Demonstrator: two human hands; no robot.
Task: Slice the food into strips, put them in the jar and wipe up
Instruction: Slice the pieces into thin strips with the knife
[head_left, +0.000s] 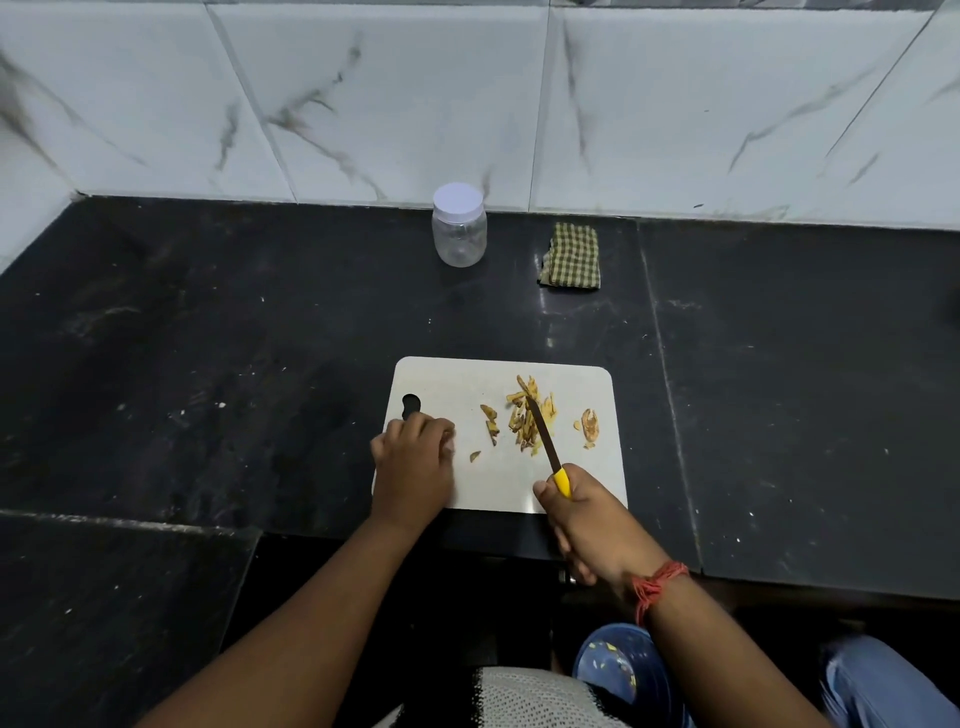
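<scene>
Right hand (582, 514) grasps the yellow-handled knife (545, 441), tip among the tan food strips (527, 415) mid white cutting board (441, 384); left hand (413, 462), fingers loosely curled, rests near the board's left edge; a careless sweep could scatter strips onto the black bench (208, 338), far from the lidded clear jar (459, 226) by its back edge

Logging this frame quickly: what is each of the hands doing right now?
Left hand: rests on the cutting board, fingers curled; cannot tell whether it holds anything.
Right hand: grips the yellow-handled knife.

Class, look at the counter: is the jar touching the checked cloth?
Apart. The head view shows bare dark counter between the jar and the checked cloth.
</scene>
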